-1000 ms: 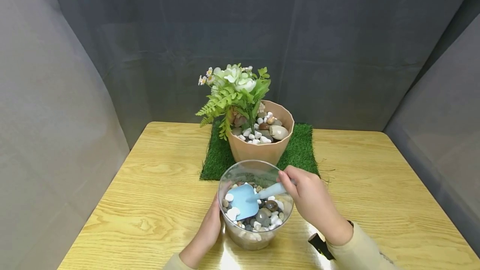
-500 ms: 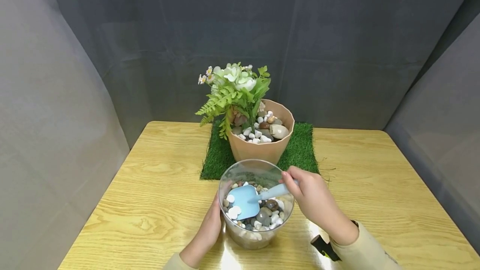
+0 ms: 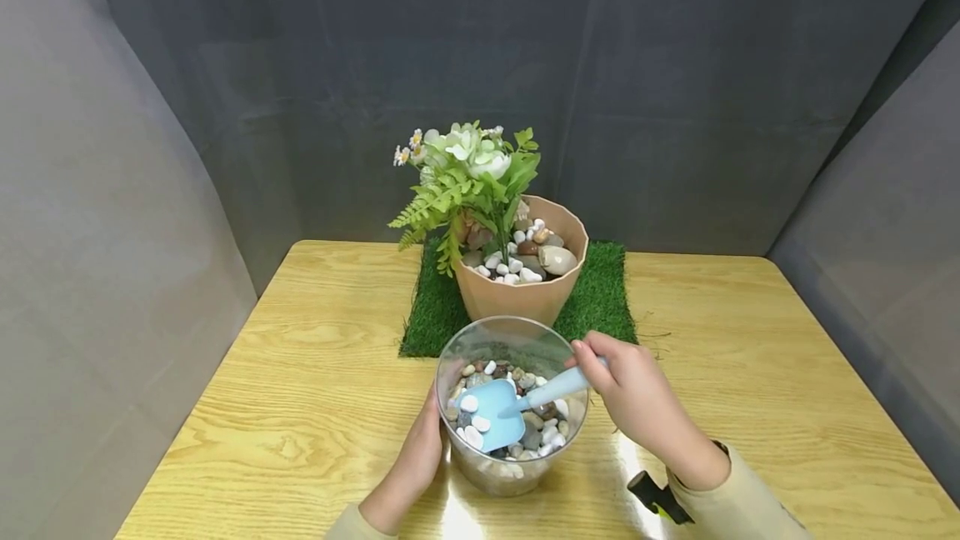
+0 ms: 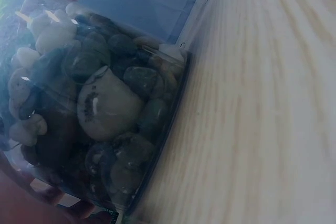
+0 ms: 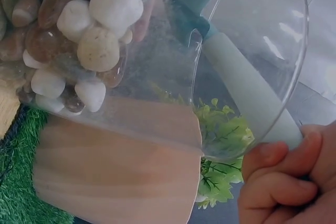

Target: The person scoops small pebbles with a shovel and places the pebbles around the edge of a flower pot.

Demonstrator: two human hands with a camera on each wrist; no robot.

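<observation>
A clear container (image 3: 502,486) partly filled with mixed pebbles (image 3: 531,437) stands on the table in front of me. My left hand (image 3: 422,450) holds its left side, with fingers curved along the wall. In my right hand (image 3: 637,390) is the handle of a light blue toy shovel (image 3: 491,408), gripped above the container's right rim. The blade lies tilted down to the left among the stones, with a few white pebbles on and beside it. Through the clear wall, the left wrist view shows larger grey stones (image 4: 107,106) packed at the bottom.
Behind the container, a peach flower pot (image 3: 517,298) with stones and an artificial flower bouquet (image 3: 472,182) stands on a green turf mat (image 3: 603,298). Wood-grain table (image 3: 300,390) extends to both sides. A dark grey curtain (image 3: 675,107) hangs at the back.
My right hand has drawn slightly to the right with the shovel, whose blade has shifted right and lower. More white pebbles show around the blade. The left hand stays on the container.
</observation>
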